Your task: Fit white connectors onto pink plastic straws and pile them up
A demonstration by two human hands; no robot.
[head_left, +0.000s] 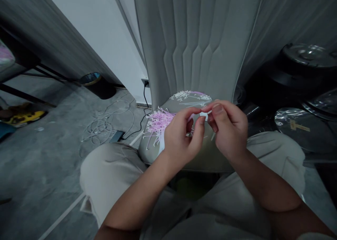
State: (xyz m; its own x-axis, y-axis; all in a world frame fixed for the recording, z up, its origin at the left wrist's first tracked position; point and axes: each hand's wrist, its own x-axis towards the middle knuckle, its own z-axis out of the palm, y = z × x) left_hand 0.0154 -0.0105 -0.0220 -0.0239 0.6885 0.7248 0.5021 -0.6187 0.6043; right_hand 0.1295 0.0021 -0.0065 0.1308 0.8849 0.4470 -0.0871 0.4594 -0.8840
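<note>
Pink and white plastic strips (159,122) lie heaped on a grey padded chair seat (207,161), pink at the left edge and white toward the back, as a seated person works over them. Both hands are closed in a fingertip pinch: the left hand (181,134) and right hand (229,129) meet on a small white plastic piece (204,115) just above the seat. Its exact shape is hard to make out behind the fingers. A steady pinch, kept low over the seat, looks best for something this small — any slip would land on the pile. Beige trousers (113,166) flank the chair; white cable (105,126) lies coiled on the grey floor (42,162).
</note>
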